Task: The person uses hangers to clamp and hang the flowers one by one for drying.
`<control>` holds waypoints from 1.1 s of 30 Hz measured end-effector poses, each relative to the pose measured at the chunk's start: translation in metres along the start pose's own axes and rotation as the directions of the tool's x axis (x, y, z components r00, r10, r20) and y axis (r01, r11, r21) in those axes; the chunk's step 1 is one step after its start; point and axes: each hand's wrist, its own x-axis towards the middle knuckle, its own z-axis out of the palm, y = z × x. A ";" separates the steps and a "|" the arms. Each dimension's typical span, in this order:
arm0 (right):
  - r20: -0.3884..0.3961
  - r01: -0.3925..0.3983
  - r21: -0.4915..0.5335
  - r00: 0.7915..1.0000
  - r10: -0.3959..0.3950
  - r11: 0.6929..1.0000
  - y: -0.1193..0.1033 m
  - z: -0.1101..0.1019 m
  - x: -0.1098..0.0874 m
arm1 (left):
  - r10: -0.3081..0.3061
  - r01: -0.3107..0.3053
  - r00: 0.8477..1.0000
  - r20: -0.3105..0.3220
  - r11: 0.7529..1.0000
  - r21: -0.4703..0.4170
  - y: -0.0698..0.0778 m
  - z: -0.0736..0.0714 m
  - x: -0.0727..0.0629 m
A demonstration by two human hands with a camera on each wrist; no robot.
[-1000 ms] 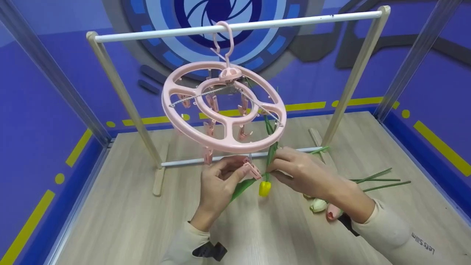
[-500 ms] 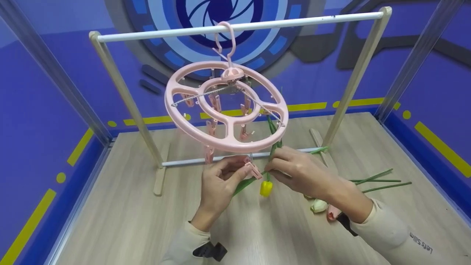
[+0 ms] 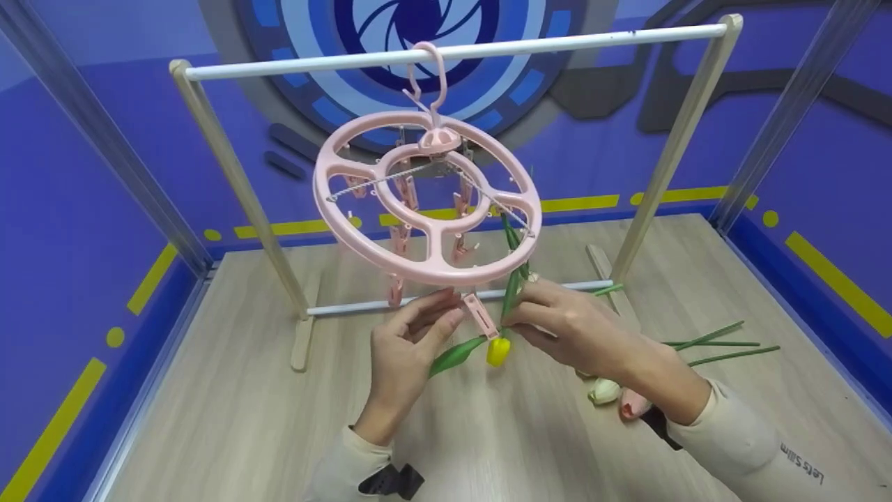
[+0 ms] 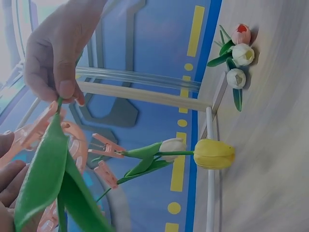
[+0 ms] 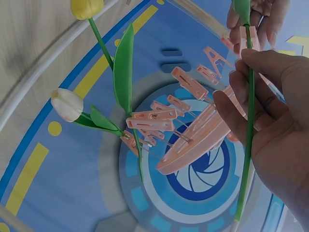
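My right hand point(image 3: 578, 324) pinches a green flower stem point(image 5: 249, 111) between thumb and fingers; its broad leaf point(image 3: 456, 355) points down-left, and the flower head is out of sight. A pink clothespin point(image 3: 481, 317) sits on that stem, its legs together. My left hand point(image 3: 411, 348) is just beside the clip with its fingers loosely bent and nothing visibly gripped. Above both hands hangs the round pink clip hanger point(image 3: 432, 268). From other clips on it hang a yellow tulip point(image 4: 215, 154) and a white tulip point(image 5: 67, 105), heads down.
A wooden stand with a white top bar point(image 3: 557, 45) carries the hanger. On the table point(image 3: 244, 418), right of my right forearm, lie a pink tulip point(image 3: 633, 404) and white tulips point(image 3: 603, 391), stems pointing right. Blue panels enclose the table.
My left thumb and fingers have let go of the pink clothespin and moved slightly left. The clothespin has swung and closed onto the stem. My right hand stays nearly still.
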 end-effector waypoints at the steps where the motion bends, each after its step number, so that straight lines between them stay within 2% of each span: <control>1: 0.002 -0.005 -0.002 1.000 0.005 1.000 0.000 0.000 -0.001 | 0.005 -0.005 1.000 -0.017 1.000 0.008 0.001 -0.002 -0.001; 8: 0.019 -0.062 0.002 0.998 0.062 0.998 0.003 -0.004 -0.009 | 0.050 -0.041 0.985 -0.163 0.998 0.055 0.005 -0.018 -0.003; 13: 0.017 -0.084 0.016 0.996 0.083 0.996 0.005 -0.007 -0.013 | 0.097 -0.074 0.959 -0.267 0.992 0.098 0.003 -0.029 0.000; 16: 0.009 -0.079 0.015 0.997 0.079 0.997 0.007 -0.008 -0.015 | 0.106 -0.077 0.946 -0.306 0.991 0.107 0.001 -0.033 0.004; 19: 0.005 -0.068 0.027 0.998 0.068 0.997 0.008 -0.009 -0.015 | 0.106 -0.087 0.946 -0.308 0.994 0.072 -0.001 -0.035 0.009; 23: 0.020 -0.079 0.039 0.997 0.078 0.996 0.007 -0.011 -0.015 | 0.068 -0.063 0.961 -0.269 0.998 0.028 -0.003 -0.033 0.015; 29: 0.047 -0.116 0.037 0.992 0.114 0.993 0.004 -0.011 -0.015 | -0.019 0.032 0.975 -0.222 0.998 0.056 -0.004 -0.029 0.018; 33: 0.060 -0.130 0.039 0.990 0.128 0.991 0.003 -0.012 -0.015 | -0.037 0.051 0.977 -0.211 0.997 0.061 -0.005 -0.030 0.017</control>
